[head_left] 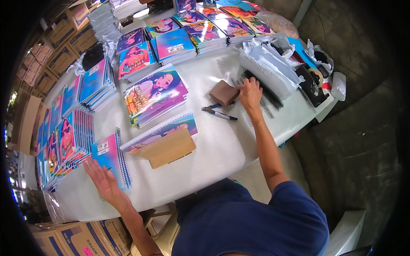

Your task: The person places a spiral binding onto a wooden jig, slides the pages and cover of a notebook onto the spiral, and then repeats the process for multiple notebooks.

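My left hand (102, 179) is open, its fingers spread at the near edge of a stack of spiral notebooks (112, 158) with blue-and-pink covers. On the right, my right hand (252, 90) has its fingers bent around black binding coils (270, 94) lying in a loose pile. Just left of it sits a brown block (224, 92), with blue-handled cutting pliers (220, 113) in front. Nearest my body, a folded cardboard piece (173, 149) leans against a punched sheet stack with a printed cover (160, 130). Behind that lies a pile of colourful covered pages (158, 94).
Stacks of finished notebooks (74, 136) line the table's left side, with more rows (173, 45) at the back. A paper-wrapped bundle of coils (271, 68) and a tape roll (315, 77) lie at right. Cardboard cartons (85, 239) stand below left.
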